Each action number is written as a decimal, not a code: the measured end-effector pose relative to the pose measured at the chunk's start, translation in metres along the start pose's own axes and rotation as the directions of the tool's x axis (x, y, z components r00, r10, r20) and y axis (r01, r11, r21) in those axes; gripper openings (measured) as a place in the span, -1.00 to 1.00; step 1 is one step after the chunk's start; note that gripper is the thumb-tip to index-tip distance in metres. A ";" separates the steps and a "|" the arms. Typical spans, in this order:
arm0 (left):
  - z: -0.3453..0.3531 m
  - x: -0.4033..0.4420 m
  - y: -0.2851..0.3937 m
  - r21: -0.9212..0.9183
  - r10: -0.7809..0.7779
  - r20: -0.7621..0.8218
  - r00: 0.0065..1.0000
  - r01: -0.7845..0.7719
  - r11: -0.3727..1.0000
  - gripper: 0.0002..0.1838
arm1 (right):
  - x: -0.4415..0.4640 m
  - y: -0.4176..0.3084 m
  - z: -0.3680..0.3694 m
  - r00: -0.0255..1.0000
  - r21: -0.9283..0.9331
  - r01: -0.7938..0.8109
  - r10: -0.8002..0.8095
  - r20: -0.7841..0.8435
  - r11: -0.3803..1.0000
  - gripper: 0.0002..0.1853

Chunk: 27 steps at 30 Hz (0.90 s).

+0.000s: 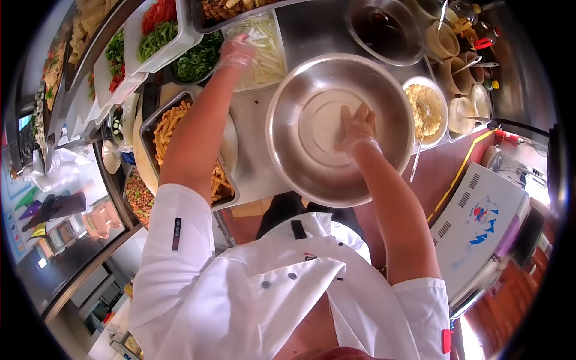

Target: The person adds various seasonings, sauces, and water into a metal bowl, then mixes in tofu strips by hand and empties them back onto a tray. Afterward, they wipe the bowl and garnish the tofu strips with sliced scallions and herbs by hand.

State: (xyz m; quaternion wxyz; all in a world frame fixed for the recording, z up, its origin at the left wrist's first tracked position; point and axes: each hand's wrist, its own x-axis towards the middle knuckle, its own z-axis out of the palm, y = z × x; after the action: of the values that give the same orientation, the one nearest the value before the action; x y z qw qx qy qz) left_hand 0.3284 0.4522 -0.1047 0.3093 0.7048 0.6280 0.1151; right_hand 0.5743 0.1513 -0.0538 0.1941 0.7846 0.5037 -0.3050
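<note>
My left hand (236, 53), in a clear plastic glove, is at the left edge of a white tray (275, 42) of pale shredded vegetable (264, 53). Its fingers look curled in; what they hold, if anything, is hidden. Inside a large steel bowl (282, 162) is my right hand (360, 130), also gloved. Its fingers are spread over the bowl's bottom, with nothing seen in them. Chopped green leaves (197, 58) lie in a dark container just left of my left hand.
Below my left forearm sits a metal tray of brown strips (170, 128). Right of the bowl stands a white dish of yellow minced food (425, 111) with a spoon. A pot of dark liquid (384, 30) and seasoning tubs (461, 114) are behind. Containers of cut vegetables (158, 41) line the left.
</note>
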 end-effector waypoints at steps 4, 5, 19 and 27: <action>-0.018 0.001 0.018 0.297 0.148 0.030 0.989 -0.150 0.943 -0.25 | 0.001 -0.005 -0.002 0.999 -0.023 0.031 -0.031 -0.013 0.999 0.22; -0.019 -0.001 0.024 0.282 0.100 0.122 0.987 -0.131 0.950 -0.09 | 0.001 -0.008 0.000 0.998 0.008 0.043 -0.043 -0.042 0.999 0.23; 0.011 -0.001 0.014 0.211 0.174 -0.102 0.979 -0.150 0.966 -0.53 | 0.006 -0.015 -0.006 0.998 0.002 -0.002 0.002 0.070 1.000 0.27; -0.020 -0.023 0.045 0.316 0.051 0.147 0.988 -0.096 0.944 -0.19 | 0.008 -0.012 0.000 0.999 -0.009 0.014 -0.013 0.043 1.000 0.28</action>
State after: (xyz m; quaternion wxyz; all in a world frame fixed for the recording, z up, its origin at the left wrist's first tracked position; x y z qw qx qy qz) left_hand 0.3502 0.4345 -0.0578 0.2280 0.7750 0.5888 -0.0262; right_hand 0.5658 0.1614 -0.0591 0.2062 0.7736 0.5061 -0.3207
